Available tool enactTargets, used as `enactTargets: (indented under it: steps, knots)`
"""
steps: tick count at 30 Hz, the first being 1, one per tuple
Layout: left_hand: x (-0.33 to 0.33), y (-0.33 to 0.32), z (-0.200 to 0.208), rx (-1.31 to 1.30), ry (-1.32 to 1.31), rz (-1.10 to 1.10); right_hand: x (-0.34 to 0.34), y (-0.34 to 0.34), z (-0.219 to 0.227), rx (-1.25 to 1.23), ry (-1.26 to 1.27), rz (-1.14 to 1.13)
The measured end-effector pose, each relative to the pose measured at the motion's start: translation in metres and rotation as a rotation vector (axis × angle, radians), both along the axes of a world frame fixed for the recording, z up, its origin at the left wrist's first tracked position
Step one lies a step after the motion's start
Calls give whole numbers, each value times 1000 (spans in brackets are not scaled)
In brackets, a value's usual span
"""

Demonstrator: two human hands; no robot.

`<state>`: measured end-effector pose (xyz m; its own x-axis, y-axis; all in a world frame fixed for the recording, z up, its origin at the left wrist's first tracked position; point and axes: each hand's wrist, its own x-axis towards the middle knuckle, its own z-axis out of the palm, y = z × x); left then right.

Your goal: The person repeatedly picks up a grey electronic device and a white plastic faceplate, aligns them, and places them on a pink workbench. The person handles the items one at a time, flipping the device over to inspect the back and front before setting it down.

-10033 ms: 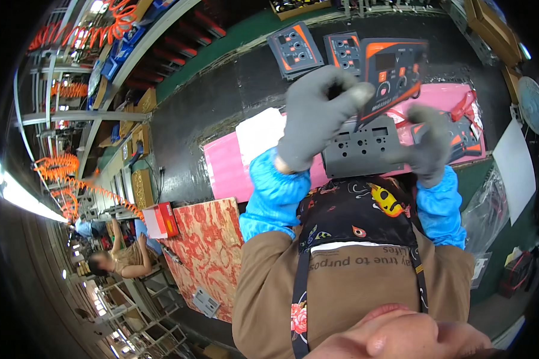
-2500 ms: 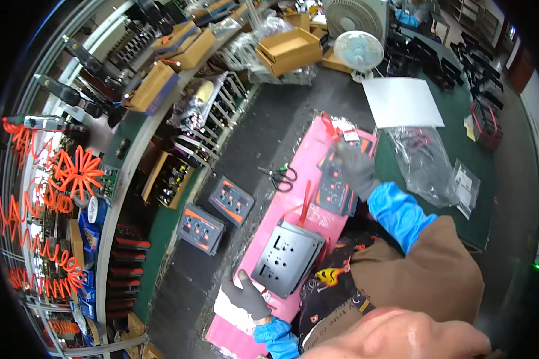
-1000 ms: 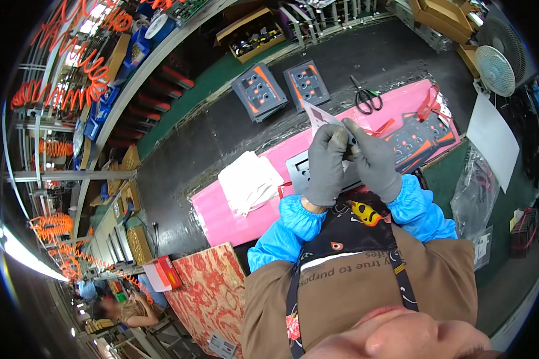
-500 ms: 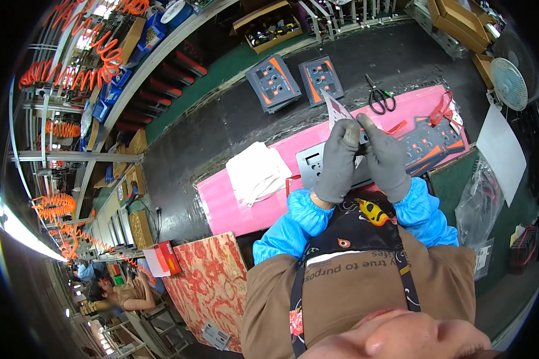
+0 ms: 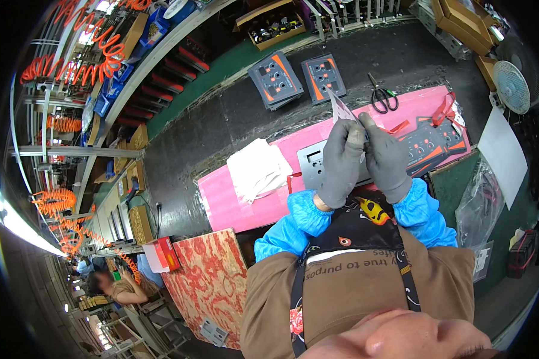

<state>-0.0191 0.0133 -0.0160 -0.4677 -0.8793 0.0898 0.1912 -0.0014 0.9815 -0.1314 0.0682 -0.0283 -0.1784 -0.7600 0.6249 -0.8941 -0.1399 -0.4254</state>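
My left hand [image 5: 342,161] and my right hand [image 5: 384,161], both in grey gloves, are closed close together over the pink mat. Between their fingers they pinch a thin panel sheet [image 5: 339,109], whose pale, purplish side shows as it stands tilted up. Part of the sheet is hidden behind the gloves. Under and beside my left hand lies a grey metal panel [image 5: 310,166] with a rectangular window and holes. Dark panel overlays [image 5: 428,146] with orange marks are to the right of my right hand.
On the pink mat [image 5: 221,203] lies a pile of white sheets [image 5: 256,170]. Scissors [image 5: 382,99] rest beyond the mat, beside two stacks of dark overlays [image 5: 275,81]. A fan [image 5: 512,87] stands at right. A patterned board [image 5: 206,278] is at lower left; another person [image 5: 132,290] sits beyond.
The pinched sheet has turned more edge-on, with my hands almost in the same place. The person at far left has shifted an arm and the head.
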Motion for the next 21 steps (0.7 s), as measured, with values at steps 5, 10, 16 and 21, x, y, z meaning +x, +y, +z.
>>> enactTargets:
  steps: [5,10,16,21]
  knots:
    - [2,1,1,-29,-42,19,2,1,0,27,4,-27]
    - [5,0,3,-242,-161,111,3,2,0,32,20,-22]
    - [15,-8,19,-227,-325,112,8,14,24,285,-1018,306]
    - [28,-17,21,44,-190,-29,-3,4,48,449,-1271,157]
